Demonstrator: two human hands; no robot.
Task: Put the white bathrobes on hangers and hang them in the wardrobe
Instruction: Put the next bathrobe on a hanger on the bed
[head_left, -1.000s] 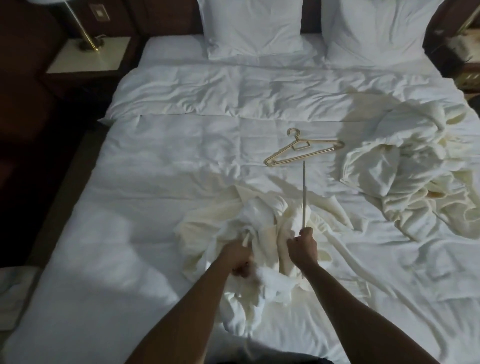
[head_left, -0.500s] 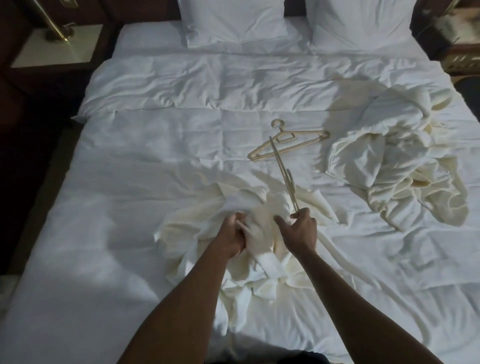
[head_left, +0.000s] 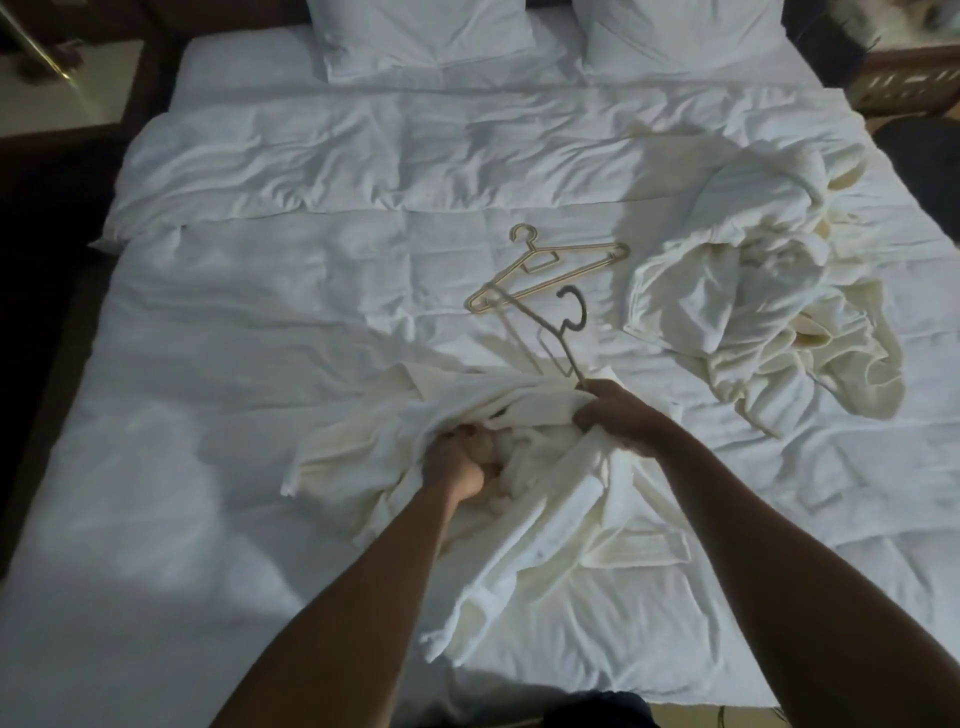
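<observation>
Your left hand (head_left: 460, 462) is fisted in the near bathrobe (head_left: 524, 499) on the bed (head_left: 208, 467). Your right hand (head_left: 615, 415) grips cloth and a hanger (head_left: 556, 332). Beyond lie a second hanger (head_left: 545, 267) and, far right, the other bathrobe (head_left: 753, 301).
</observation>
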